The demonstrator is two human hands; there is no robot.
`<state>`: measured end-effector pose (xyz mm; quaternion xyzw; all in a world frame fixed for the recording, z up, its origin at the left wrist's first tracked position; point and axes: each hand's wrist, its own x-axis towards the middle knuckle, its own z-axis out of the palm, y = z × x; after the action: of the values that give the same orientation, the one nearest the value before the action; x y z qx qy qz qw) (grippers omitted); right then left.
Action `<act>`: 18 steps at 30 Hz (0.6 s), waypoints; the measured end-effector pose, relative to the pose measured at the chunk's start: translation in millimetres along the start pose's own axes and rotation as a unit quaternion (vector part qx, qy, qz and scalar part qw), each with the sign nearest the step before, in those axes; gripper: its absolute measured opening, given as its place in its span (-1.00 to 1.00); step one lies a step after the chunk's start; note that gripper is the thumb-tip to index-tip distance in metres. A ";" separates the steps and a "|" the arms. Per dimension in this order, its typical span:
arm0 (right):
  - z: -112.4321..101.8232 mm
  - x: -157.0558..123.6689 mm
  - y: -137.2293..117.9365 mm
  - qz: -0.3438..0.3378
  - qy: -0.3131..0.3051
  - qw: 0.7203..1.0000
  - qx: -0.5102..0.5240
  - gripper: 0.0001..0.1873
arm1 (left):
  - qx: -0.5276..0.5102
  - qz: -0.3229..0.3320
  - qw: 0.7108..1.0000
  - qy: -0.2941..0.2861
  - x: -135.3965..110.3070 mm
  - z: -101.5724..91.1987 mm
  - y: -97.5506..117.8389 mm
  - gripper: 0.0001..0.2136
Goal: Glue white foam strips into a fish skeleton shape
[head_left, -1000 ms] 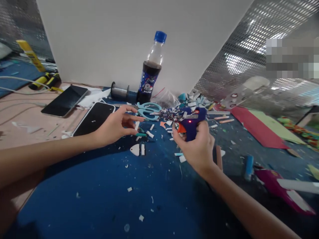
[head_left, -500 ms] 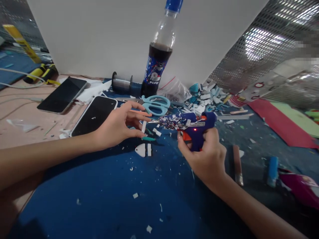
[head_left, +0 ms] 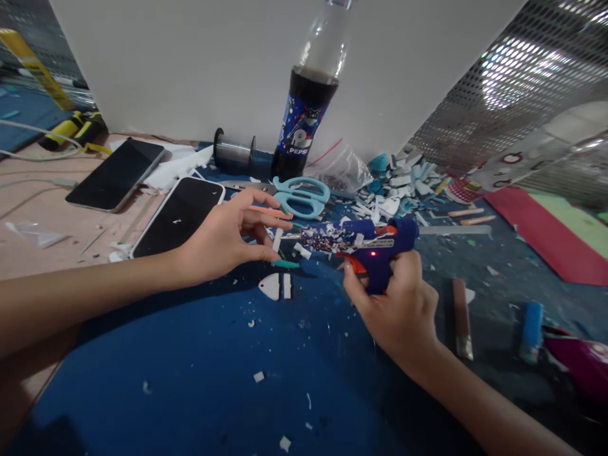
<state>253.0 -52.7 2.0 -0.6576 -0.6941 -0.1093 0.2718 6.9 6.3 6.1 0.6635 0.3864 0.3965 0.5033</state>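
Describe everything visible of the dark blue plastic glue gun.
The dark blue plastic glue gun has an orange trigger, a lit red light, a pale label and a barrel crusted with white and coloured flecks. The right hand holds it roughly level by the handle; its thin metallic nozzle points left, toward a white strip at the left hand.

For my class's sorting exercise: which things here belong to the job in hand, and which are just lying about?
Seemingly in the job:
glue gun, held by the right hand
white strip, pinched in the left hand
perhaps the pointed white piece

Apparently just lying about:
Pepsi bottle
blue-handled scissors
white-edged phone
grey-edged phone
spool
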 end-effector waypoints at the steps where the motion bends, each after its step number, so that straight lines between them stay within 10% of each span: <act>1: 0.0 0.1 0.0 -0.007 -0.001 1.000 0.000 -0.68 | 0.000 0.001 1.000 -0.001 -0.2 0.0 -0.5 -0.54; 18: -2.0 5.2 0.8 -0.110 0.030 0.993 0.001 -0.74 | -0.015 0.009 1.000 0.009 0.4 1.9 -0.5 -0.54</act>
<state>254.3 -49.2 6.2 -0.5734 -0.7539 -0.1580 0.2792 8.7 6.0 5.4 0.6557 0.3787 0.4125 0.5065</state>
